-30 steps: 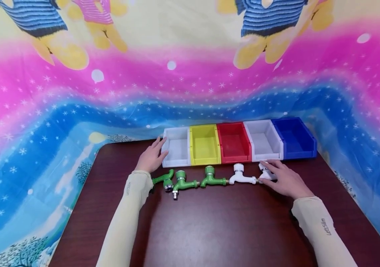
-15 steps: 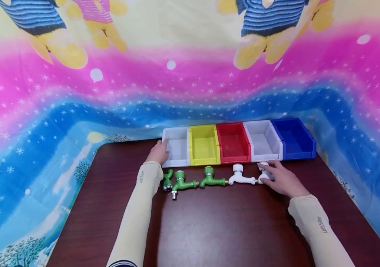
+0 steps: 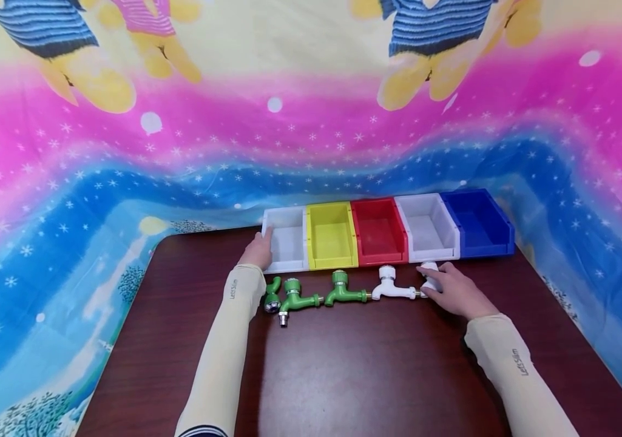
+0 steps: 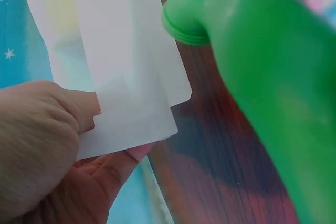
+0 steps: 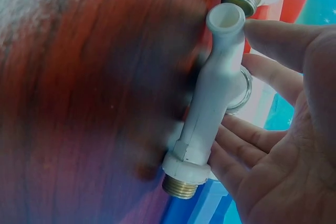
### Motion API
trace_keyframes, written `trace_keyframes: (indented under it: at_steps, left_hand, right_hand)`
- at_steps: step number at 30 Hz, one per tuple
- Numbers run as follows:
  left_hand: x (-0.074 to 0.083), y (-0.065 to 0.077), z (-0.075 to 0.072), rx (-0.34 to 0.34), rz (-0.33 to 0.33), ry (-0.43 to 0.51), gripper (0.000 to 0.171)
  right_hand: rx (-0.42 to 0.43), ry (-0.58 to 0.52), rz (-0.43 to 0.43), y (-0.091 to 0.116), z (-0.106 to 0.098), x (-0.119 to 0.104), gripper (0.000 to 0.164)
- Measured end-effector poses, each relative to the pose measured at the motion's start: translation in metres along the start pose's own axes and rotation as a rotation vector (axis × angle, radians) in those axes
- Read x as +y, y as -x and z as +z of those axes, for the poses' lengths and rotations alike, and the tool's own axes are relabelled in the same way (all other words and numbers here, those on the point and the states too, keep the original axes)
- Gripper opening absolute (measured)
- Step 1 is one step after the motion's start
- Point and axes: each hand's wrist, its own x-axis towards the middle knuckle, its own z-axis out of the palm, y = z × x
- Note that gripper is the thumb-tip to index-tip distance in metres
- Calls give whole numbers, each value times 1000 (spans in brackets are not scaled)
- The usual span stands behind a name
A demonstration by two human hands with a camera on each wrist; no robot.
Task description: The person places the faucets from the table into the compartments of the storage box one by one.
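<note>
"What are the hands on?"

"The left hand [image 3: 256, 250] pinches the side wall of a white, rectangular plastic bin [image 3: 289, 267], the leftmost in a row, with digits inside and outside the wall. The right hand [image 5: 294, 124] touches a white, curved faucet with a brass-coloured threaded end [image 5: 207, 108]. Its fingers lie loose and fairly straight around it, without clamping. The hands are well apart."

"Where does that faucet lie?"

"On the dark reddish-brown wood-grain table [image 3: 354, 370], at the right end of the faucet line, in front of the bins. Just left of it is a second white faucet with a ridged round knob [image 3: 396, 291]."

"And further left?"

"A green faucet with a brass-coloured tip [image 3: 348, 295], then a green faucet with a silver nozzle [image 3: 298, 301], then a green faucet partly hidden by the left sleeve [image 3: 272, 291]."

"The other bins?"

"Side by side, rightward from the gripped one: a yellow plastic bin [image 3: 332, 265], a red plastic bin [image 3: 383, 261], another white plastic bin [image 3: 433, 255] and a deep-blue plastic bin [image 3: 488, 249]. A pink-and-blue snowflake-printed cloth [image 3: 289, 145] hangs behind."
</note>
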Motion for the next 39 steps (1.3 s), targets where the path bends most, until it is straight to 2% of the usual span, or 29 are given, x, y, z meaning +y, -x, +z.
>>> trace_keyframes:
  at_steps: [6, 16, 23, 29, 32, 39]
  left_hand:
    - [-1, -1, 2, -12, 4, -16, 68]
    - [-1, 2, -2, -16, 12, -8, 69]
    - [-1, 2, 1, -16, 4, 2, 69]
    - [-1, 3, 0, -7, 0, 8, 69]
    - [-1, 3, 2, -2, 5, 11, 69]
    - [-2, 0, 4, 16, 7, -1, 69]
  right_hand:
    - [18, 15, 3, -3, 3, 1, 56]
    - [18, 27, -13, -7, 2, -1, 43]
    - [7, -11, 14, -4, 1, 2, 31]
    - [64, -9, -1, -1, -2, 0, 23]
    - [108, -20, -8, 0, -7, -2, 30]
    - [168, -74, -25, 0, -21, -9, 61]
